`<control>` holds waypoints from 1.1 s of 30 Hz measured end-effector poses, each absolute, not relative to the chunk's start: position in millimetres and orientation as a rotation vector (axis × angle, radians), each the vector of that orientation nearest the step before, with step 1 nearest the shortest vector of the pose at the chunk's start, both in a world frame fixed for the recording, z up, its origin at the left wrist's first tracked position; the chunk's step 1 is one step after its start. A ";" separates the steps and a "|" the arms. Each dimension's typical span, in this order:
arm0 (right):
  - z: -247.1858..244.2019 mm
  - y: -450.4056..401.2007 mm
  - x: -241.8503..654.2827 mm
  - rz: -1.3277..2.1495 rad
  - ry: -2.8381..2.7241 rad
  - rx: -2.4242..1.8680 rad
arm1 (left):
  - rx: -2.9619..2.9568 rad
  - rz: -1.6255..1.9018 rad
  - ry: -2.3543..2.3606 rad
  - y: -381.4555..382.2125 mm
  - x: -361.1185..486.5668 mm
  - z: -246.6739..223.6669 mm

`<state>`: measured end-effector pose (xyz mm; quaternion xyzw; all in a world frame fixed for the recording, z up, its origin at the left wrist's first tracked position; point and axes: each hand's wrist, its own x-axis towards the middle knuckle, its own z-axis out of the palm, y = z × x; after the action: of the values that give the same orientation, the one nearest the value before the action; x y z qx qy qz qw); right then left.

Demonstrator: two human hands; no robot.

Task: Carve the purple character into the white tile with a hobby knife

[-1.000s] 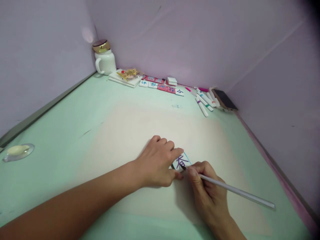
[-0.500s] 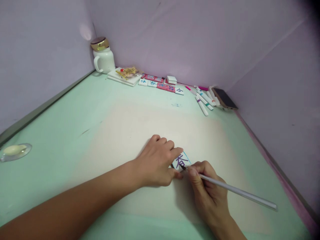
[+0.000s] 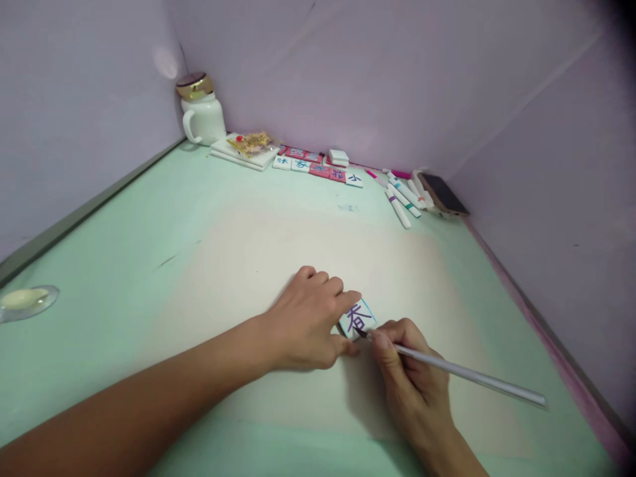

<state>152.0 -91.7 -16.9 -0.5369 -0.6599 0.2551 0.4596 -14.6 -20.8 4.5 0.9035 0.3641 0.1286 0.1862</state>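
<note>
A small white square tile (image 3: 366, 310) with a blue edge line and a purple Chinese character lies on the pale middle of the table. My left hand (image 3: 313, 321) lies beside it, palm down, pinching its left side between thumb and index finger; the other fingers are curled. My right hand (image 3: 415, 368) grips a slim paintbrush (image 3: 477, 378) with a silvery handle, held low near its dark tip. That tip touches or hovers just over the lower part of the character; I cannot tell which.
Along the back wall stand a white mug (image 3: 203, 119), white boards (image 3: 241, 159) under a clear packet (image 3: 254, 142), and rows of red and white lettered tiles (image 3: 318, 169). Markers (image 3: 402, 199) and a phone (image 3: 442, 193) lie back right. A clear spoon-shaped dish (image 3: 27, 301) sits far left.
The view has shifted slightly. The brush tip has moved a little over the lower part of the character. Both hands keep their grips.
</note>
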 end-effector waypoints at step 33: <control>-17.8 -96.3 156.7 0.501 -1.818 -1.327 | 2.531 0.313 1.091 -27.1 -11.9 6.8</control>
<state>156.7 -96.3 -17.8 -0.5261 -0.7205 0.1987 0.4057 -11.9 -27.1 6.8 0.8970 0.3868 0.1109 0.1828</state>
